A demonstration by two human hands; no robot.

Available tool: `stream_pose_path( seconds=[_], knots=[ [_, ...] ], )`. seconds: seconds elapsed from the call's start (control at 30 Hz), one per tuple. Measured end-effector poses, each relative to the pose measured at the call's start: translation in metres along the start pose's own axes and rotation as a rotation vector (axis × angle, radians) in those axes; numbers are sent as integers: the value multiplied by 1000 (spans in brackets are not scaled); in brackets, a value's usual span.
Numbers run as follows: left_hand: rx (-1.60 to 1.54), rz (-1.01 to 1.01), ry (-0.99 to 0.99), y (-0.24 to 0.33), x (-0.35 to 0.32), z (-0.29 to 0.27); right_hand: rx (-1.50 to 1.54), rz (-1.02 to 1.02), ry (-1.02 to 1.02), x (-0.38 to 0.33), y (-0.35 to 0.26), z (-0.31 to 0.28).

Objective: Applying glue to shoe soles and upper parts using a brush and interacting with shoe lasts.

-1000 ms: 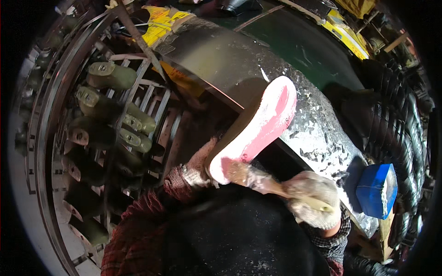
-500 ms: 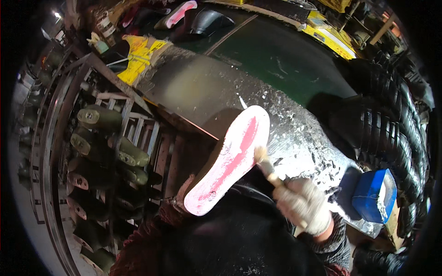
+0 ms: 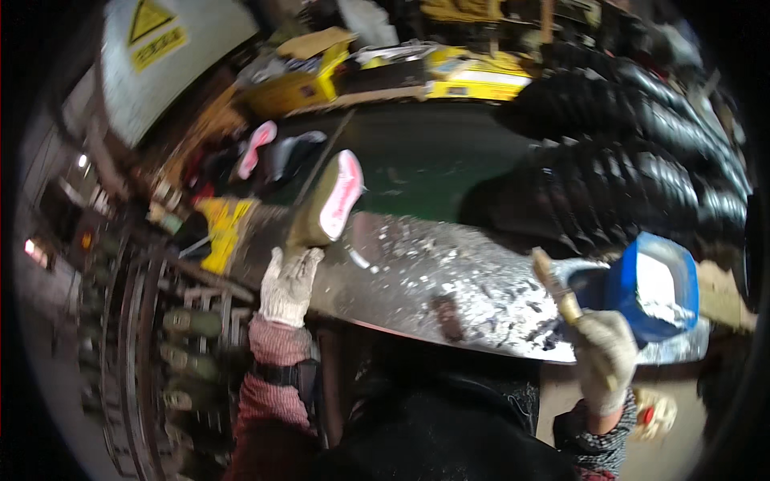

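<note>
My left hand (image 3: pixel 289 284), in a pale knit glove, reaches over the bench with its fingers apart. Just beyond the fingertips lies an olive boot (image 3: pixel 317 196), its pink sole (image 3: pixel 342 195) smeared with white and turned to the right; whether the fingertips still touch it I cannot tell. At the right, my gloved right hand (image 3: pixel 605 353) is closed around the handle of a brush (image 3: pixel 557 289), bristle end up and toward the bench. Beside that hand stands a blue tub (image 3: pixel 626 289) with white paste (image 3: pixel 662 284) inside.
White-spattered bench top (image 3: pixel 425 280) runs between my hands. Glossy black boots (image 3: pixel 577 188) are heaped at the right. Another pink-soled boot (image 3: pixel 257 148) lies at the far left, near yellow boxes (image 3: pixel 297 88). A metal rack (image 3: pixel 132 337) with olive boots (image 3: pixel 192 357) stands at the left.
The boot went from in front of my body to the far side of the bench, and my left hand came into view behind it. My right hand carried the brush right, toward the tub.
</note>
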State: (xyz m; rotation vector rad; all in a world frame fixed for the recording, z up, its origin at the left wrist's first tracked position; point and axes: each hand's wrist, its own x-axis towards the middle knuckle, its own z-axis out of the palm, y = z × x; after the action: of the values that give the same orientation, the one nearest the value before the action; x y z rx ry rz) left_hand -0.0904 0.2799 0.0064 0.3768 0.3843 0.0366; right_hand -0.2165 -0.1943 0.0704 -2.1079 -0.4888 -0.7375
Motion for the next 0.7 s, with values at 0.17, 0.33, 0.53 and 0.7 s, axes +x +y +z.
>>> stream_pose_path(
  seconds=[0.17,0.33,0.53,0.7],
  knots=[
    [284,-271,-248,-126,41,77,186,389,595,-57,33,-66],
    [427,-544,-579,-235,108,117,277,346,585,-53,16,-84],
    [801,-320,-357,-253,15,153,-37,417,641,-36,3,-110],
    [401,10,-617,-201,-16,111,-156,500,441,1,27,-139]
  ],
)
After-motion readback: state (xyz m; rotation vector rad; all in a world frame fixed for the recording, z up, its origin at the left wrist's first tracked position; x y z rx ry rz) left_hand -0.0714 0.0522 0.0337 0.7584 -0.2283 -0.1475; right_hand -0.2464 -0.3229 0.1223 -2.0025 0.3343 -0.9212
